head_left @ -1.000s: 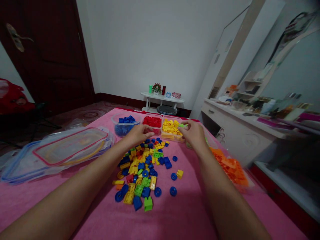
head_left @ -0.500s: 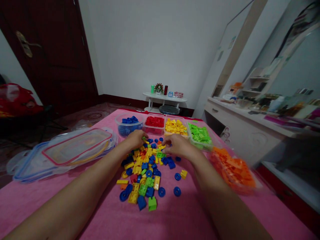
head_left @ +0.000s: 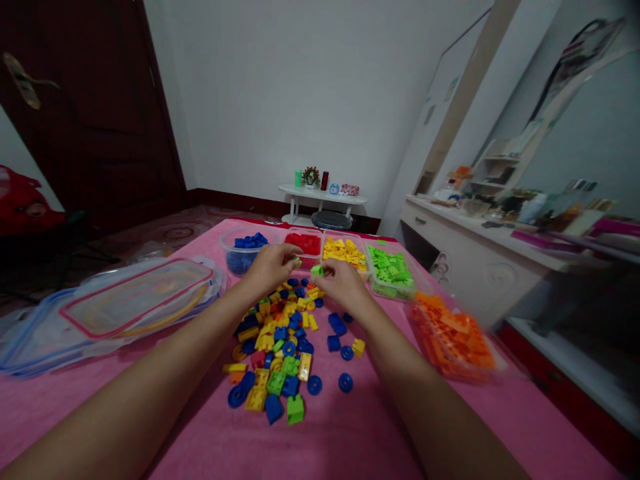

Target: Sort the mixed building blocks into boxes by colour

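My left hand (head_left: 273, 268) is closed on a small green building block (head_left: 298, 262), in front of the red blocks' tub. Close beside it, my right hand (head_left: 340, 281) pinches another green building block (head_left: 317, 271). Both hands are raised over the far end of a loose pile of mixed building blocks (head_left: 280, 333), yellow, blue, green and red, with blue rings among them. Behind the hands stand clear tubs sorted by colour: blue blocks (head_left: 245, 252), red blocks (head_left: 304, 244), yellow blocks (head_left: 345, 253) and green blocks (head_left: 391, 267).
A tub of orange blocks (head_left: 453, 333) stands to the right. Several clear lids (head_left: 135, 300) with coloured rims lie stacked at the left on the pink cloth (head_left: 200, 433). A white dresser (head_left: 465, 233) is beyond on the right, and a low white table (head_left: 323, 195) by the wall.
Both hands have risen from the pile and come closer together, each now with a green block. The green block near my right hand has left the pile. The view has shifted slightly right.
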`<act>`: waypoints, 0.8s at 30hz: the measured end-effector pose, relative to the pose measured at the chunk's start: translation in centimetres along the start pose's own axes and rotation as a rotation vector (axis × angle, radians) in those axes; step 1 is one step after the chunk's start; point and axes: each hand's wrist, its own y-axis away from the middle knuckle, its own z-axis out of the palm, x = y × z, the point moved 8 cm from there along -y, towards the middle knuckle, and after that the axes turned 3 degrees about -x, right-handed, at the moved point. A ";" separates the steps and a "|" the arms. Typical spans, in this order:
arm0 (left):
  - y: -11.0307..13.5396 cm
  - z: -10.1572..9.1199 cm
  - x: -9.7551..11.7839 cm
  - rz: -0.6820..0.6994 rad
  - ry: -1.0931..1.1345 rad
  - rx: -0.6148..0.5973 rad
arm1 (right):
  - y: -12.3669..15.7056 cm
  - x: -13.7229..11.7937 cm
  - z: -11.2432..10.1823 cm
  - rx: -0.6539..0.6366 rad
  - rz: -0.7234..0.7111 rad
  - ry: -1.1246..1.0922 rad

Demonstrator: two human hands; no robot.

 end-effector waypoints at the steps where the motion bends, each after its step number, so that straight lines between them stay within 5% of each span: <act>1: 0.0 -0.1 0.2 -0.007 0.127 0.025 | -0.2 0.0 -0.6 0.065 -0.012 -0.132; 6: 0.0 1.4 0.1 -0.117 0.589 -0.061 | -0.3 -1.2 -0.7 0.071 -0.102 -0.397; 14: 0.3 2.1 1.2 -0.050 0.546 -0.081 | 0.0 -2.0 -0.6 0.027 -0.171 -0.173; 21: 0.8 1.4 2.9 -0.098 0.590 -0.115 | 0.1 4.6 -8.6 0.433 0.131 0.214; 24: 0.7 1.1 2.4 -0.090 0.539 -0.087 | 0.4 8.1 -10.4 0.403 0.295 0.381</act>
